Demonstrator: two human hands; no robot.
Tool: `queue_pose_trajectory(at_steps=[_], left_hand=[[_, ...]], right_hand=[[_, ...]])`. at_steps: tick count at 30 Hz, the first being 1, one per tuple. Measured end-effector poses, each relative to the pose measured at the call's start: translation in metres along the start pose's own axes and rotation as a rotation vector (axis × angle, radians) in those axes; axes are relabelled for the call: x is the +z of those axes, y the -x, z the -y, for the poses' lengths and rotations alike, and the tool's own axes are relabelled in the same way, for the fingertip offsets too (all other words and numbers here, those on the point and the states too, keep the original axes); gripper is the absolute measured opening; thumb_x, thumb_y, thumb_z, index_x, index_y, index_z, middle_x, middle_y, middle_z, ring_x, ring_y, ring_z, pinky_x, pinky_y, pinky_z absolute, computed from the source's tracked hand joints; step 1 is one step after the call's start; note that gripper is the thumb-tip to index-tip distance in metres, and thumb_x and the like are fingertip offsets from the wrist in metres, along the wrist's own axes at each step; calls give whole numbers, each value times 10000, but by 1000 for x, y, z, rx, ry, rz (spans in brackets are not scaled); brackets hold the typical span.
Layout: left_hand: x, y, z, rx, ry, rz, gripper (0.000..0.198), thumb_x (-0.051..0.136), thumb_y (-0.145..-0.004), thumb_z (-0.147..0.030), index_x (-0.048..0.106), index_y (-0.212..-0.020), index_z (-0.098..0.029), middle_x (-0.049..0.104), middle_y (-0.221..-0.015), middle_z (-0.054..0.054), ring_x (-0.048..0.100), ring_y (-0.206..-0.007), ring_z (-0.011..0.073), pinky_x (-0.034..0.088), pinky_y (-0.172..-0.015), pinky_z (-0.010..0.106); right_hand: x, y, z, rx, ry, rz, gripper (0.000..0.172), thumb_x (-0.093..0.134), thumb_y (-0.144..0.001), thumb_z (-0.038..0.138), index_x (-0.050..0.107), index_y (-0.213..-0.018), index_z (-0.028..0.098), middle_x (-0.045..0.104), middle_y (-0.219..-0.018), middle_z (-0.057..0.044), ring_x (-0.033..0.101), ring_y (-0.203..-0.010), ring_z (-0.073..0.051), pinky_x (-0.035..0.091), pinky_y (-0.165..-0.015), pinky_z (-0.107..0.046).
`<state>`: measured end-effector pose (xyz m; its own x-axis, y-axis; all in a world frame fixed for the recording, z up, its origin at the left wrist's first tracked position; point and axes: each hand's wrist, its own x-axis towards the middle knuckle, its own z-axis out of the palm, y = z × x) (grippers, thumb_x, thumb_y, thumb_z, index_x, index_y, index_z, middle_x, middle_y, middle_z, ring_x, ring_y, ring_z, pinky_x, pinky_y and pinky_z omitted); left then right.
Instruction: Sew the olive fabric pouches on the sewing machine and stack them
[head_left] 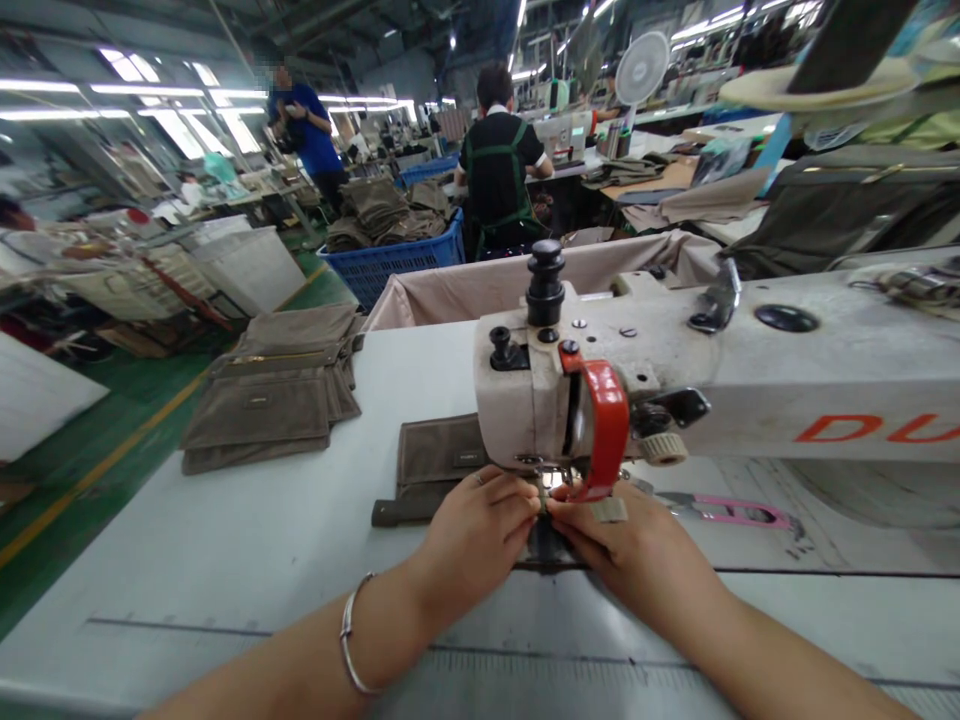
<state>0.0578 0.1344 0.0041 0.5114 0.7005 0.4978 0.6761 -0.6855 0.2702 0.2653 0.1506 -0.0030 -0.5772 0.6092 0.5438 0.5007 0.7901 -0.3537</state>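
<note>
Under the head of a white sewing machine [517, 400], my two hands meet beside the needle area. My left hand [476, 530], with a silver bangle on the wrist, has its fingers pinched together just left of the presser foot. From the other side, my right hand [630, 535] is closed too, its fingertips almost touching the left ones. Whatever lies between the fingertips is too small and hidden to name. A brown fabric panel [431, 460] with a small label lies flat behind my left hand, partly covered by it and the machine head. A red guard [606, 420] hangs above my right fingers.
Stacked brown fabric pieces [277, 390] lie on the table's [225, 540] left. Pink-handled thread snips [742, 510] rest beneath the machine arm. Beyond stand a cloth-lined bin [435, 290], a blue crate [405, 255] of fabric pieces, a seated co-worker [499, 160] and a standing person [311, 135].
</note>
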Motion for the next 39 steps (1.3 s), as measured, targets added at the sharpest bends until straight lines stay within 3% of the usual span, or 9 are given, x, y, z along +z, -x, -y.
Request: queue_pose_trajectory(at_steps=[9, 29, 39], left_hand=[[5, -8, 12, -66, -45, -2, 114, 580, -877, -166, 658, -958, -184, 687, -960, 16, 617, -974, 162, 477, -960, 320], [7, -10, 12, -113, -25, -45, 122, 591, -865, -150, 688, -926, -194, 694, -954, 10, 611, -952, 169, 489, -928, 331], [8, -6, 12, -124, 26, -27, 127, 605, -851, -150, 673, -949, -193, 684, -969, 32, 615, -942, 184, 494, -916, 349]], right_hand=[[9, -5, -8, 53, 109, -16, 167, 552, -885, 134, 708, -933, 168, 656, -925, -88, 580, -835, -228, 510, -738, -346], [12, -7, -9, 104, 165, -11, 214, 499, -924, 176, 705, -867, 163, 626, -866, -91, 566, -792, -195, 482, -700, -291], [11, -6, -6, 77, 166, -27, 173, 560, -878, 140, 708, -953, 193, 645, -914, -82, 580, -845, -195, 494, -746, -290]])
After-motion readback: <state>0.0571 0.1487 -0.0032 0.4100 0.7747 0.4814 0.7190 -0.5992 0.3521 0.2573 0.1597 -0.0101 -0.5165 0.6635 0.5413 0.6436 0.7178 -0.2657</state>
